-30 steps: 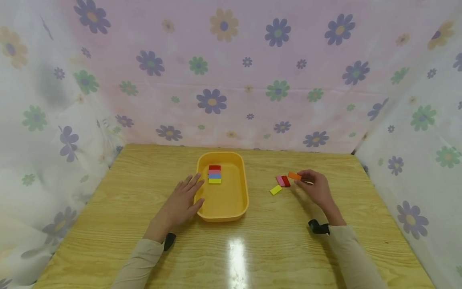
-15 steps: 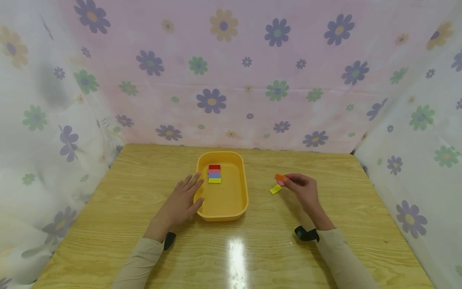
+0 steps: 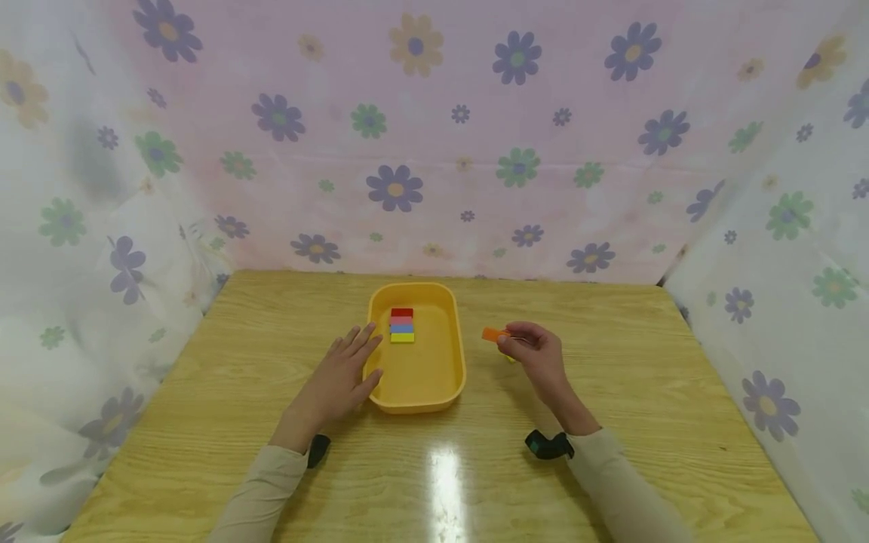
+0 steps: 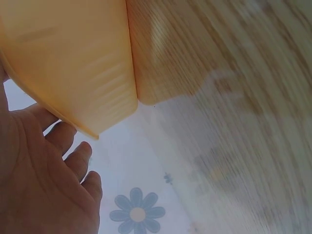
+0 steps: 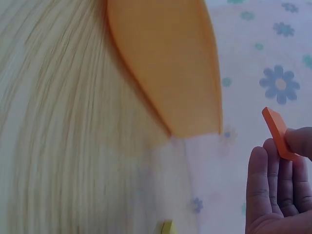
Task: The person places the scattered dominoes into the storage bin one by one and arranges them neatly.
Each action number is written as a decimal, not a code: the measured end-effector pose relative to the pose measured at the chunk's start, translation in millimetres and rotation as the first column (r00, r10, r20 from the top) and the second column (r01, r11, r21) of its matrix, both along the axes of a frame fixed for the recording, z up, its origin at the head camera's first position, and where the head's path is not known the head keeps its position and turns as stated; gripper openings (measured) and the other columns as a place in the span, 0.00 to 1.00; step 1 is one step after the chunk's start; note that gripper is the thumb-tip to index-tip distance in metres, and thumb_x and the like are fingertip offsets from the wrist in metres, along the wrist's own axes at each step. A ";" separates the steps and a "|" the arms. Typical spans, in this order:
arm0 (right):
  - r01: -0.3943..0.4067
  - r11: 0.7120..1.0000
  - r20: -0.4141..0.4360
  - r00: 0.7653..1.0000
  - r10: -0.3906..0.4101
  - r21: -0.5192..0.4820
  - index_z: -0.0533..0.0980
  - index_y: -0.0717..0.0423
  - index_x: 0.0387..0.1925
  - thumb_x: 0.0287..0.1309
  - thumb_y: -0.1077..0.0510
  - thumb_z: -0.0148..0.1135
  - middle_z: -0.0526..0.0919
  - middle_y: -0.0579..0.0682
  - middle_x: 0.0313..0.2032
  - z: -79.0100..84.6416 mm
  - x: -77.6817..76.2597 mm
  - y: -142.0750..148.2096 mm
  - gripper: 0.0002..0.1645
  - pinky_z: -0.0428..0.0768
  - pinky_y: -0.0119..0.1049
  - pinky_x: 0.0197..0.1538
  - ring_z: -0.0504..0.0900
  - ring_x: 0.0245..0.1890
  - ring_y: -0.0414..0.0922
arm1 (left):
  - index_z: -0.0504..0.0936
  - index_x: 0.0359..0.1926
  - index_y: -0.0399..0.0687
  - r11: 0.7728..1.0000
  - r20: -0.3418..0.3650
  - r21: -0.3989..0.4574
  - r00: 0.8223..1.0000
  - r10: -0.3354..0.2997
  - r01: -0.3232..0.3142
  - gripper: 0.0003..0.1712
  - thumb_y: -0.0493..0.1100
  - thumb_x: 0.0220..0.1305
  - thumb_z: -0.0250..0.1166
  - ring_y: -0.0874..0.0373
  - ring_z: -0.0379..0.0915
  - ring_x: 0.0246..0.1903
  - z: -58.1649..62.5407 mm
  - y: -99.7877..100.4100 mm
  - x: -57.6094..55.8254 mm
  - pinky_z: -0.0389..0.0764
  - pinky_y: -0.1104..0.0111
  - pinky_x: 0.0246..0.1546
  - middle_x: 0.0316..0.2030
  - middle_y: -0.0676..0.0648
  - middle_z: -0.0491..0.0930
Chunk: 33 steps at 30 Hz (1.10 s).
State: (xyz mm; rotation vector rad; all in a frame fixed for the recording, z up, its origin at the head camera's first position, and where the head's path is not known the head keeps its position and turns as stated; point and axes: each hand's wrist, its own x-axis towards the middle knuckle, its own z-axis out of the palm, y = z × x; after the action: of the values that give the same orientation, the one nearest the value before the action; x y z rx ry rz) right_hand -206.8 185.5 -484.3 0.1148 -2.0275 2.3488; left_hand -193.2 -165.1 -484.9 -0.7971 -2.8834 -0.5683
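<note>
My right hand (image 3: 539,360) pinches a flat orange domino block (image 3: 492,334) between thumb and fingers, raised above the table just right of the yellow tray (image 3: 424,377). In the right wrist view that orange block stands out tilted from the fingertips. Inside the tray, near its left wall, a red block (image 3: 402,312), a pink one, a blue one and a yellow block (image 3: 402,338) lie in a row. My left hand (image 3: 336,385) rests on the tray's left rim with its fingers spread. Under the right hand, a yellow block (image 3: 511,359) on the table is mostly hidden.
The wooden table (image 3: 224,392) carries the tray at its middle. Flowered cloth (image 3: 462,151) closes off the back and both sides. A black wrist camera (image 3: 548,445) hangs at the right wrist.
My right hand has carried the orange block leftward toward the tray, passing over the loose pink, red and yellow blocks, and now hides most of them. The left hand stays on the rim.
</note>
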 end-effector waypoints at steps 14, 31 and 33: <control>-0.135 0.991 -0.056 0.989 0.136 0.019 0.75 0.66 0.44 0.52 0.60 0.67 0.79 0.58 0.40 36.0 -9.5 -75.7 0.20 0.79 0.51 0.47 0.83 0.40 0.56 | 0.60 0.69 0.43 1.000 0.007 -0.006 1.000 -0.001 0.001 0.33 0.53 0.68 0.52 0.42 0.44 0.69 -1.3 0.5 -1.6 0.47 0.44 0.66 0.71 0.45 0.49; -0.166 0.919 -0.080 0.975 0.207 0.358 0.78 0.69 0.38 0.51 0.64 0.66 0.81 0.61 0.35 58.1 -37.3 -153.9 0.13 0.83 0.34 0.34 0.82 0.31 0.48 | 0.60 0.68 0.43 1.000 0.016 -0.002 1.000 0.004 -0.004 0.33 0.52 0.67 0.53 0.41 0.43 0.70 0.2 1.7 -2.0 0.48 0.43 0.65 0.72 0.44 0.48; -0.172 0.920 -0.036 0.980 0.197 0.353 0.79 0.68 0.38 0.51 0.63 0.67 0.81 0.59 0.34 48.5 -44.0 -159.0 0.13 0.83 0.38 0.34 0.82 0.30 0.48 | 0.60 0.69 0.43 1.000 0.018 -0.006 1.000 0.007 -0.006 0.33 0.53 0.68 0.52 0.42 0.42 0.70 0.4 1.2 -1.5 0.47 0.43 0.65 0.72 0.44 0.48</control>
State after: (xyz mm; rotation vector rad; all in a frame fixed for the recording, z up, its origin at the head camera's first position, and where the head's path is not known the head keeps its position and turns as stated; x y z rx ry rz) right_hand -250.8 26.4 -435.8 0.4105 -2.4738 2.0118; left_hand -194.7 -163.8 -484.5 -0.7872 -2.9048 -0.5693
